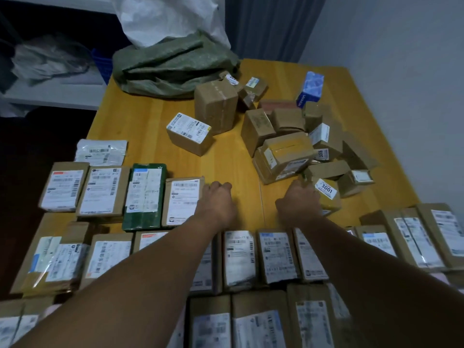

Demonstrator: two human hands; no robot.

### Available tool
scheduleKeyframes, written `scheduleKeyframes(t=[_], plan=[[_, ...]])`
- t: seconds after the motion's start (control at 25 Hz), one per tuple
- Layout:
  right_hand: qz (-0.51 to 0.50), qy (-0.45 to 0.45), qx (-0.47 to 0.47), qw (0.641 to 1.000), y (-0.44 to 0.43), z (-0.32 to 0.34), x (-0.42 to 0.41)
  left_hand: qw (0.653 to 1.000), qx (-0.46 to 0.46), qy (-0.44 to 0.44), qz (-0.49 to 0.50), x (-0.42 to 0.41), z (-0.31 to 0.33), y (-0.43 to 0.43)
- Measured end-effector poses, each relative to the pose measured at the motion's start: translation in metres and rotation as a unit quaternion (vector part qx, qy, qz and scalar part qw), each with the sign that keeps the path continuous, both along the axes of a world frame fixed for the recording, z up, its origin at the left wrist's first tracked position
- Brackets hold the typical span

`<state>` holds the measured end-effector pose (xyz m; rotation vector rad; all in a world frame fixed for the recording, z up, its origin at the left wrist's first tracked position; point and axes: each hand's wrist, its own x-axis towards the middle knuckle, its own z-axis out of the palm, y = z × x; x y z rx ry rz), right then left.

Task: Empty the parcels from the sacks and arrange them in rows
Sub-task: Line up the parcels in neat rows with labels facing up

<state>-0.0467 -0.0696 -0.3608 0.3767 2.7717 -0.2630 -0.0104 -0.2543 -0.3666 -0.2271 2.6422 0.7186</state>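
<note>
My left hand [217,198], fingers curled, sits against the right edge of the end parcel [184,204] in a row on the desk [150,116]; I cannot tell whether it grips. My right hand [298,200] closes around a small box [329,197] marked 3001. The loose heap [283,136] lies just beyond that hand, the green sack [173,66] far beyond both, and finished rows [276,254] lie under my forearms.

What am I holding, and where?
The right hand has its grip on the left side of the small brown cardboard box labelled 3001; left hand holds nothing.
</note>
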Motion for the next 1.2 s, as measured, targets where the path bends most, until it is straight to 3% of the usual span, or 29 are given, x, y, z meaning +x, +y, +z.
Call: scheduleKeyframes(t=[0.28,0.48,0.64,0.92,1.12,1.2], plan=[[-0.051,0.032,0.026,0.998,0.085,-0.028,-0.034,0.999,0.034,-0.018,0.033,-0.019,-0.008,0.073],[-0.073,-0.013,-0.035,0.997,0.11,-0.045,-0.038,0.997,0.021,-0.041,0.057,-0.02,-0.02,0.088],[-0.009,0.009,-0.061,0.998,0.101,-0.039,-0.042,0.995,0.01,-0.055,0.085,-0.016,-0.02,0.087],[0.028,-0.081,-0.187,0.979,0.032,-0.007,-0.031,0.99,-0.04,-0.053,0.125,-0.009,-0.005,0.043],[-0.145,-0.061,-0.335,0.929,-0.022,-0.026,-0.028,0.986,-0.053,-0.045,0.152,0.002,-0.01,-0.008],[-0.215,-0.099,-0.364,0.901,-0.038,-0.044,-0.022,0.987,-0.062,-0.027,0.145,0.004,-0.015,-0.023]])
